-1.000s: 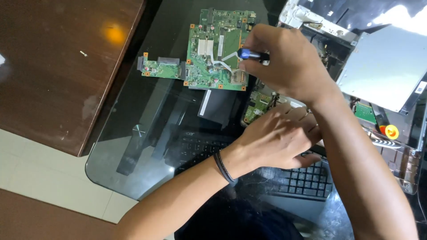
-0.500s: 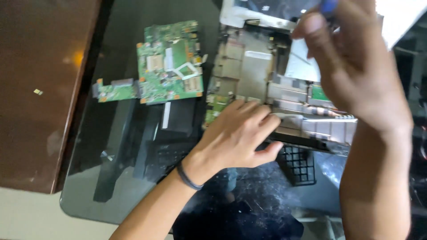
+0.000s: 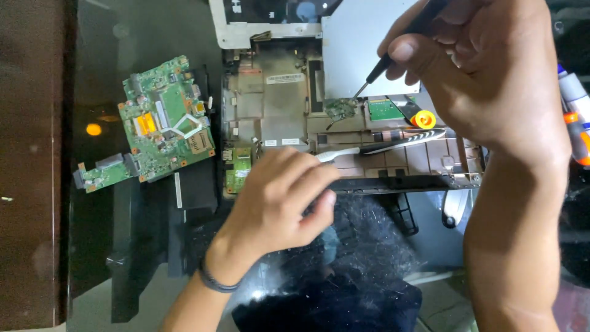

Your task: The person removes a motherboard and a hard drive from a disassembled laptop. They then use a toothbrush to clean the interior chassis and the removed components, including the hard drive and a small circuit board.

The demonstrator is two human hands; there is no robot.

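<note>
Gripping one black screwdriver (image 3: 393, 52) that slants from upper right down-left, tip on a small green board (image 3: 340, 109) inside the single opened laptop chassis (image 3: 279, 110), the right hand (image 3: 485, 74) works while the left hand (image 3: 276, 203) rests curled, grasping nothing, on the chassis edge, one loose motherboard (image 3: 163, 123) lying left.
</note>
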